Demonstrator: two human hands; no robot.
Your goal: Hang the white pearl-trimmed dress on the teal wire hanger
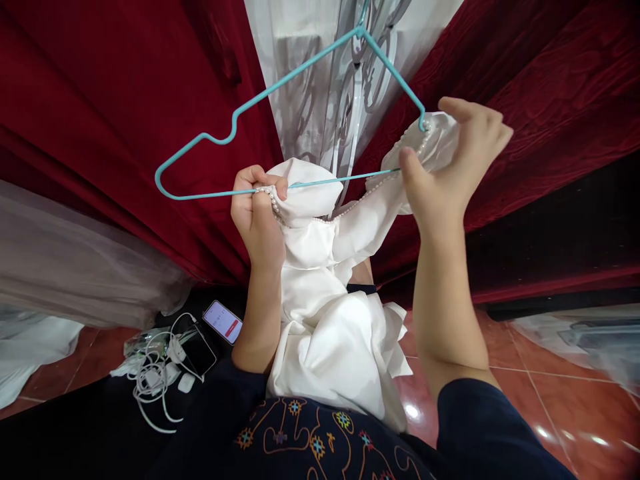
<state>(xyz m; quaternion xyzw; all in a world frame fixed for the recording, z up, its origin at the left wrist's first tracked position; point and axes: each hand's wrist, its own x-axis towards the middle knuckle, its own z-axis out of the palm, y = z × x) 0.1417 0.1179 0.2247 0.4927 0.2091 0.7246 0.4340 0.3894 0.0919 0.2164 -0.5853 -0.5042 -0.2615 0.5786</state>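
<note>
A light-blue clothes hanger (295,72) is held up in front of me, its hook cut off by the top edge. My left hand (259,213) is closed around the hanger's bottom bar together with the pearl-trimmed neckline of a white dress (320,320). On the other side, the dress's pearl-edged shoulder part sits at the hanger's right end. Beside that end is my right hand (453,163), thumb and fingers spread apart, the thumb tip near the bar and the fabric. The dress hangs down over my lap in loose folds.
Dark red curtains (125,100) hang on both sides, with a silvery ornate metal frame (350,100) between them. At lower left, a lit phone (223,321) lies by tangled white cables (155,373) and a dark-screened device (199,353). Red tiles (545,393) cover the floor.
</note>
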